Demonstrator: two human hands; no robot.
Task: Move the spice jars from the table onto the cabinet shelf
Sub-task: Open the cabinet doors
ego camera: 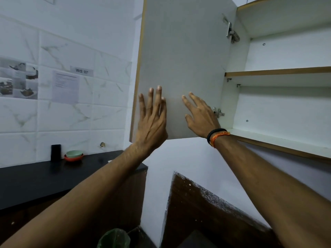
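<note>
The wall cabinet stands with its grey door (182,51) swung out to the left. My left hand (152,119) and my right hand (200,117) both lie flat on the door's inner face near its lower edge, fingers spread and holding nothing. The right wrist wears a black and orange band. Inside the cabinet a wood-edged middle shelf (279,71) and the white bottom shelf (279,140) show nothing on them. No spice jars or table are in view.
A black countertop (35,179) runs along the tiled wall at the left, with stacked green and red bowls (74,155) and a black upright object (55,152). Two door hinges (232,34) sit on the cabinet's left wall. A green leaf (114,238) shows below.
</note>
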